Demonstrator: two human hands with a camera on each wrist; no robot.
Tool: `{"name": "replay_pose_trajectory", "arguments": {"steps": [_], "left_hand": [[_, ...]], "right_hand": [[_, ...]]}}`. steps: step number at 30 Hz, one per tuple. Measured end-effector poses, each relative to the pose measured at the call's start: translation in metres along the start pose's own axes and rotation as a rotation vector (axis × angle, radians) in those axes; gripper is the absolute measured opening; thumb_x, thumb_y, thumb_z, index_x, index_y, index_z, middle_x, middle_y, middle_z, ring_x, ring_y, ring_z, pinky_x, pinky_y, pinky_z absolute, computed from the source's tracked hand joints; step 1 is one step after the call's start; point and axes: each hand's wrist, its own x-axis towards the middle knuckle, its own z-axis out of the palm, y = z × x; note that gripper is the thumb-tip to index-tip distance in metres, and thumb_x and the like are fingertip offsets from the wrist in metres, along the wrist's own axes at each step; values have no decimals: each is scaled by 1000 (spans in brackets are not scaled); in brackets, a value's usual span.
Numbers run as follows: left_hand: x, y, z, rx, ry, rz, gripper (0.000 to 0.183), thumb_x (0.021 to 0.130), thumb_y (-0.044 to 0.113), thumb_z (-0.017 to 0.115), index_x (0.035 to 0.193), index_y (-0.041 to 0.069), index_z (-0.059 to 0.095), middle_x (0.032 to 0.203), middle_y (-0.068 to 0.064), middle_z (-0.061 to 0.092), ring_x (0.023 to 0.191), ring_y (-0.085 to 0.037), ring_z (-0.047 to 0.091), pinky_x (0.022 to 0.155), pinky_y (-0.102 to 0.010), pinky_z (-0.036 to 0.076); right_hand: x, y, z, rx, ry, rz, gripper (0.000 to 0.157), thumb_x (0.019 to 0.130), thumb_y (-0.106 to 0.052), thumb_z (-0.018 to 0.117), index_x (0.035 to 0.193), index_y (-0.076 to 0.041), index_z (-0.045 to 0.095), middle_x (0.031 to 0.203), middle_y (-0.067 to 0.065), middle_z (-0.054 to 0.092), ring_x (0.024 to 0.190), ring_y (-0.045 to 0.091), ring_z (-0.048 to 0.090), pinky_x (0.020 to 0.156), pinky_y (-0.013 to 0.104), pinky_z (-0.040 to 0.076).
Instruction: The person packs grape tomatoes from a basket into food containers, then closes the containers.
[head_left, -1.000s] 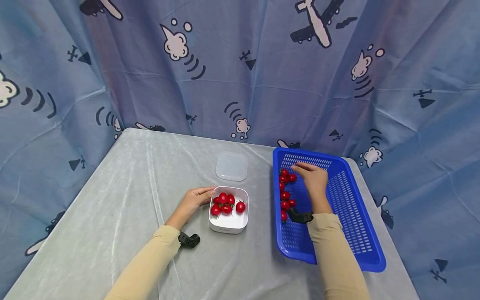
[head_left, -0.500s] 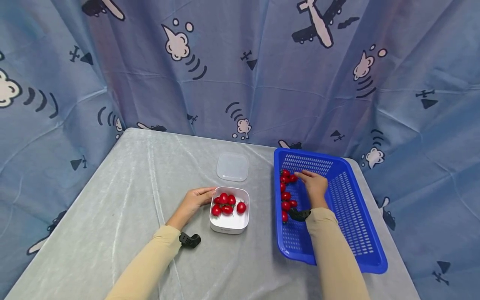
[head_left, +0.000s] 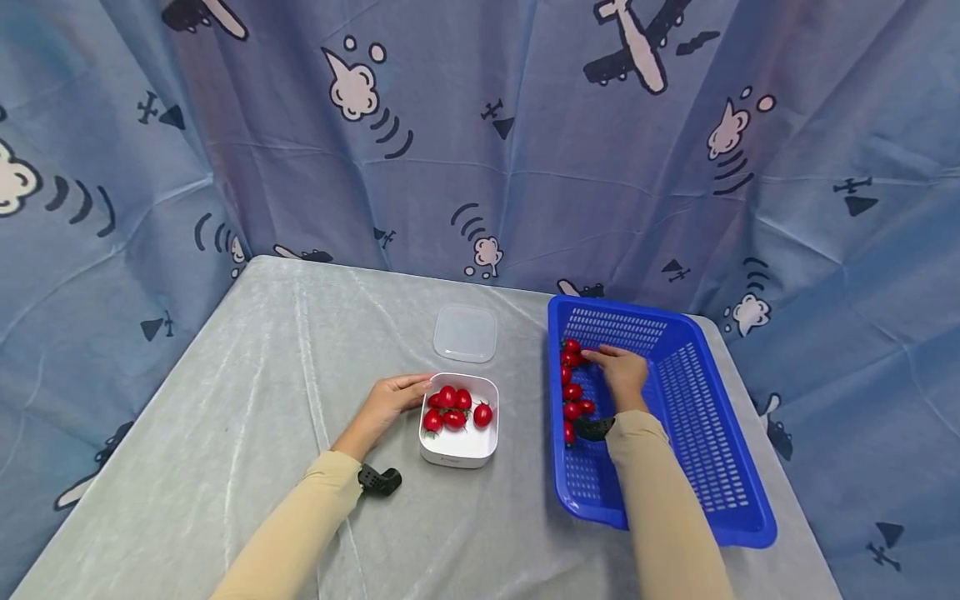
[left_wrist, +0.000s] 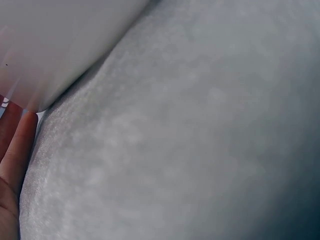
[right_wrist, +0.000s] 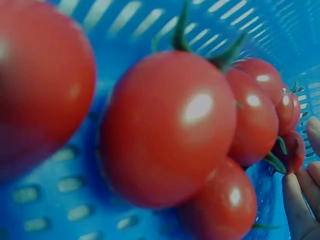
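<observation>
My left hand (head_left: 390,407) rests at the left corner of a white square box (head_left: 457,450), straight fingers (left_wrist: 20,145) against its outer wall. Several red cherry tomatoes (head_left: 453,419) lie inside, mostly on the left, with one tomato (head_left: 482,414) apart on the right. Over the blue basket (head_left: 558,475), my right hand (head_left: 622,371) reaches to a cherry tomato (right_wrist: 292,152) at the far end of a row. Its fingertips (right_wrist: 292,182) meet the tomato's lower side, and another digit stands just apart from it. More cherry tomatoes (right_wrist: 170,130), some with green stems, line the basket's left side.
A clear lid (head_left: 465,333) lies flat behind the white box. Grey cloth (head_left: 247,433) covers the table, and a blue printed curtain (head_left: 442,150) hangs behind it. A black camera strap sits on each wrist.
My right hand has lowered into the basket and shifted slightly left, its fingers now overlapping a tomato in the far group. The left hand and white box have stayed in place.
</observation>
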Motion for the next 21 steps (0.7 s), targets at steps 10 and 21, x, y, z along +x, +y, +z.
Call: {"name": "replay_pose_trajectory", "arguments": {"steps": [10,21], "left_hand": [[0,-1,1,9,1,5,42,94,22,69,129,-1,65,126,-10,69,93,0,68,89,-21,56],[1,-2,-1,8,0,11,42,94,22,69,129,-1,65,125,-9,70,93,0,68,89,-21,56]], "right_hand": [[-2,1,0,-79,-37,-8,48,90,-20,75,130,3,62,137,26,58,122,41,57,110,49,45],[-1,-3,1,-7,-9,-33,47,90,-21,74,130,3,63,133,25,61,120,39,61,108,46,48]]}}
